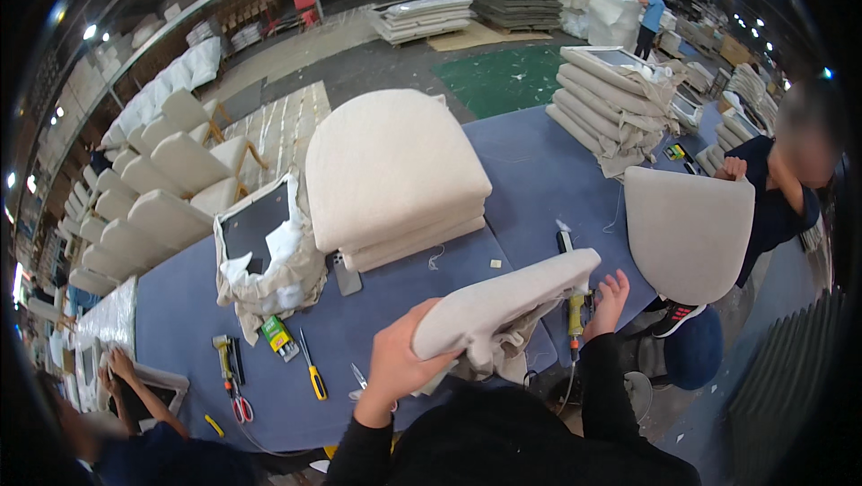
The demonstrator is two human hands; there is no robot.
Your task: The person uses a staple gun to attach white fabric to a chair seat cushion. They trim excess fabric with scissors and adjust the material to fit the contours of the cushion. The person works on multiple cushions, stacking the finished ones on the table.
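My left hand [400,356] is closed round the left end of a cream upholstered seat cushion [503,297], which is tipped up on its edge over the table's near side. Loose fabric [507,347] hangs from its underside. Beyond the cushion's right end, my right hand [609,302] is raised with its fingers apart and appears to hold nothing. Close beside that hand lies a yellow-and-black air tool with a hose [576,315], partly behind the cushion. Scissors [359,376] lie near my left hand, partly covered by it.
Stacked finished seat cushions [395,172] stand on the blue table [525,163]. Leftward are an uncovered-side seat [260,226], a yellow screwdriver [314,367], a green box [278,338] and a phone [347,276]. Co-workers are at both sides; the right one holds a cushion [690,230].
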